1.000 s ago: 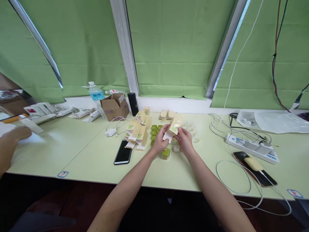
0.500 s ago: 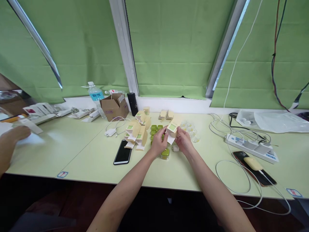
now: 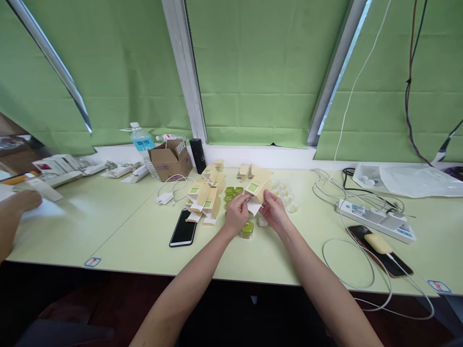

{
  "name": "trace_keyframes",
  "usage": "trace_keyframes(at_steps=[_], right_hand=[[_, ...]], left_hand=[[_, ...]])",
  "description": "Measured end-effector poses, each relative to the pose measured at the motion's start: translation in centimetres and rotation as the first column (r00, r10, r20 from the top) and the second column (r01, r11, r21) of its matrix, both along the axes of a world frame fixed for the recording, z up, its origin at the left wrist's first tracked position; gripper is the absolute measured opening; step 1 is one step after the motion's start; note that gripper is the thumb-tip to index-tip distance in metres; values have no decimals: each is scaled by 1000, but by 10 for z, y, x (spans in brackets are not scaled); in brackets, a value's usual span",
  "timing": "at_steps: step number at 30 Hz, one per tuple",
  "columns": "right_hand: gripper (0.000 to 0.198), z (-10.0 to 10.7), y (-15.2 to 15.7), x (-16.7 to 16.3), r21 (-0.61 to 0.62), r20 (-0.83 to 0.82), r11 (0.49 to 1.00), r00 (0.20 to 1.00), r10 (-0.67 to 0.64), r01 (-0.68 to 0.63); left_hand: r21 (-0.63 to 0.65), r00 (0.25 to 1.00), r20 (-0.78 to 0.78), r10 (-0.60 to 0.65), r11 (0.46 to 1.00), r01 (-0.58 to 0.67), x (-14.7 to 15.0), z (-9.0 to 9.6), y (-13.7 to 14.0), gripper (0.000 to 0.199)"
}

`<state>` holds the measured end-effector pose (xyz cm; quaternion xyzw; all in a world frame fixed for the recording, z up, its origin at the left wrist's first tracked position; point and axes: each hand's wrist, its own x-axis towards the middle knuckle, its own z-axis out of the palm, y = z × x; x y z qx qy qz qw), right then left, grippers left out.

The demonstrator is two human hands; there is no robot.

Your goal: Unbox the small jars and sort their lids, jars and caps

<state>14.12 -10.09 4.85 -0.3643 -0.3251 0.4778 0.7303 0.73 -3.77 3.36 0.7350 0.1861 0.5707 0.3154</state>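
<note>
Between my two hands is a small cream cardboard box [image 3: 259, 185] with a green square on it and a white flap hanging down. My left hand [image 3: 237, 210] pinches the box's near left edge, fingers closed. The fingers of my right hand [image 3: 274, 210] are closed on its right side. Just below stands a small clear container with a green lid [image 3: 247, 230]. A small whitish piece [image 3: 262, 221] lies beside my right hand. Several green-lidded containers [image 3: 230, 193] sit behind my left hand, partly hidden. Clear round pieces with yellow spots [image 3: 285, 195] lie to the right.
More cream boxes [image 3: 204, 200] are piled at left, beside a black phone [image 3: 183, 228]. Behind are a brown carton [image 3: 170, 161], a black cylinder [image 3: 197, 155] and a water bottle [image 3: 143, 144]. Right are a power strip [image 3: 376, 220] and cables. A co-worker's hand [image 3: 21, 202] is far left.
The cream box has tilted and shifted slightly to show more of its side. My left hand's fingers have curled in closer at its near edge. The green-lidded container stays put.
</note>
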Motion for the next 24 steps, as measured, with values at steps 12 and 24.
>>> trace_keyframes(at_steps=[12,24], right_hand=[[48,-2,-1,1,-60,53,990,991,-123,126],[47,-1,-3,1,-38,53,992,992,-116,118]], left_hand=[[-136,1000,-12,-22,991,20,3,1,2,29],[-268,996,62,-70,960,84,5,-1,-3,7]])
